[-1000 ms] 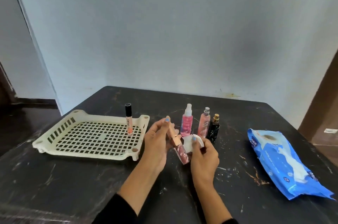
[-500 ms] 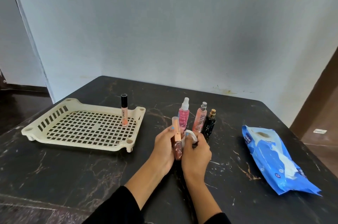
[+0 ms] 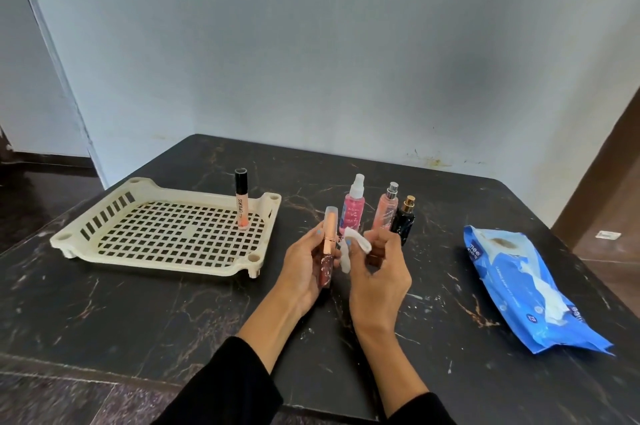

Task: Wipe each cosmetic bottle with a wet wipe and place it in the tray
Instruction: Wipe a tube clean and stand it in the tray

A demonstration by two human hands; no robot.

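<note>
**Second tube upright, wipe drawn aside**

While one tube marked "LIPGLOSS" (image 3: 241, 203) already stands in the tray (image 3: 166, 261), we see our left hand (image 3: 304, 265) has raised the glitter gloss tube (image 3: 328, 244) upright from its earlier tilt, grip curled round it. Our right hand (image 3: 377, 272) pinches the wet wipe (image 3: 353, 248) just beside it, so wiping seems nearly done. Three bottles wait on the tabletop (image 3: 173, 313). Rightmost, the blue pack (image 3: 530, 289) reads only "mee".

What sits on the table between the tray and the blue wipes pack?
In the head view, three upright bottles: pink spray, peach spray and black bottle, with both hands in front, left gripping a gloss tube, right pinching a wipe.
</note>
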